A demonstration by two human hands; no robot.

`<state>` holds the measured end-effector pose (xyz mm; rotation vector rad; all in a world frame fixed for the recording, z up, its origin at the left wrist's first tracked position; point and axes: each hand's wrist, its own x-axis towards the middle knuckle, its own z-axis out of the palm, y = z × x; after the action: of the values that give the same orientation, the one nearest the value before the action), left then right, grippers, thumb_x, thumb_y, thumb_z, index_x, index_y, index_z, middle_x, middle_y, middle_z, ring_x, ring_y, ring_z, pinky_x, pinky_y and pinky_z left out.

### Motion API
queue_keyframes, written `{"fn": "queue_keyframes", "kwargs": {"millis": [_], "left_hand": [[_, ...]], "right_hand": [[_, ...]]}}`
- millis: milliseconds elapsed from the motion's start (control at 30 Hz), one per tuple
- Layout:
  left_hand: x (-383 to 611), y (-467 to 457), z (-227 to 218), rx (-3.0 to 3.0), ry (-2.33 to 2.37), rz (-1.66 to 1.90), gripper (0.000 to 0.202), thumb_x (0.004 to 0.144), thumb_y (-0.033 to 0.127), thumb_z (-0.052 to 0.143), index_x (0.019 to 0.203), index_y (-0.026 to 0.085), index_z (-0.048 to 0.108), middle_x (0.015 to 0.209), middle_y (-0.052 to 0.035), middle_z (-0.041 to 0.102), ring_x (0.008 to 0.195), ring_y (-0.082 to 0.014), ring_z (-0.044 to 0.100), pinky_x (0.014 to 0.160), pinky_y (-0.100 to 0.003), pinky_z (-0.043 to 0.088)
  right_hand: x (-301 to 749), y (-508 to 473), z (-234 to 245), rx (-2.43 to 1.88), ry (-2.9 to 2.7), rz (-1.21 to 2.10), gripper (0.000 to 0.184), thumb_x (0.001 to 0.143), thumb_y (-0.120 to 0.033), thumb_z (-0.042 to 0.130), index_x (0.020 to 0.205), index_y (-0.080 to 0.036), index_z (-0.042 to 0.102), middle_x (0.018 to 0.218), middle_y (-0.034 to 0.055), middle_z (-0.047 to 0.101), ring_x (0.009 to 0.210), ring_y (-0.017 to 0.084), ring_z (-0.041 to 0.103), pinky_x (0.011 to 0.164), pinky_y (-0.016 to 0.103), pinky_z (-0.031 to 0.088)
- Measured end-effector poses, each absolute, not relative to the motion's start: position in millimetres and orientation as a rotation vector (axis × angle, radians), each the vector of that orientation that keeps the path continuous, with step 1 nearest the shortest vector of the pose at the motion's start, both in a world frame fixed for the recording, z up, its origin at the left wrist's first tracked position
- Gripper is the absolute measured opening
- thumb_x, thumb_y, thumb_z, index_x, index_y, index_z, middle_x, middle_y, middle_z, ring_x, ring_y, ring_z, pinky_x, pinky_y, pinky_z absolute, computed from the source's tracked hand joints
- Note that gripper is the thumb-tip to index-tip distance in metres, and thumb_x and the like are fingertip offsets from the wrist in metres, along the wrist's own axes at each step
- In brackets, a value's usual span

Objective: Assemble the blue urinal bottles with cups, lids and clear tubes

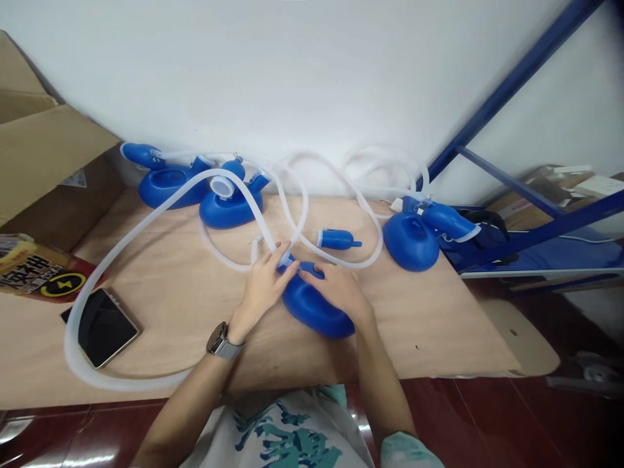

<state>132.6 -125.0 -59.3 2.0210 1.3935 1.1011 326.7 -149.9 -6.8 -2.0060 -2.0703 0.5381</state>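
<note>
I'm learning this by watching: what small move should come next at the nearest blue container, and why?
Probably a gentle press at the neck with the left hand to check the fit. That hand is at the neck of the nearest blue container, where the white hose leads; the right hand, on the body, could steady it. Fingers partly hide the join.

Front bottle [319, 311]: near surface [429, 325] front edge. Loose nozzle [336, 239]: behind it. Two bottles [231, 213]: rear edge, left. Fourth bottle [412, 247]: rear right corner. Phone [108, 330]: left of front bottle.
</note>
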Motion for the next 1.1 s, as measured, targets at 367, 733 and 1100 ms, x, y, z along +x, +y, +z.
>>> {"fn": "queue_keyframes", "kwargs": {"millis": [367,733,1100], "left_hand": [[140,-122,-57,1.994,1.468,1.099,0.044,0.099,0.045,0.066,0.138,0.024,0.068,0.134,-0.0100,0.074,0.117,-0.0291,0.072,0.106,-0.041,0.055],[67,-72,-58,1.483,1.715,0.874,0.078,0.084,0.051,0.079,0.148,0.012,0.057,0.134,-0.0210,0.071,0.124,-0.0369,0.066,0.106,-0.044,0.051],[32,-93,2,0.811,1.222,1.346,0.033,0.076,0.015,0.067,0.108,0.019,0.059,0.080,0.0031,0.058,0.051,-0.0078,0.051,0.047,-0.019,0.042]], "right_hand": [[321,-150,-3,-2.098,-1.994,0.658,0.058,0.102,-0.068,0.049,0.098,-0.021,0.083,0.104,0.0149,0.082,0.102,0.036,0.075,0.083,0.040,0.051],[388,-101,-43,-1.641,-1.680,0.533,0.038,0.093,-0.046,0.063,0.121,-0.022,0.069,0.130,0.0127,0.072,0.126,0.030,0.065,0.112,0.045,0.048],[437,-44,-64,-1.372,-1.530,0.538,0.044,0.075,-0.048,0.084,0.105,-0.021,0.069,0.109,0.0104,0.076,0.113,0.029,0.069,0.104,0.042,0.053]]}}
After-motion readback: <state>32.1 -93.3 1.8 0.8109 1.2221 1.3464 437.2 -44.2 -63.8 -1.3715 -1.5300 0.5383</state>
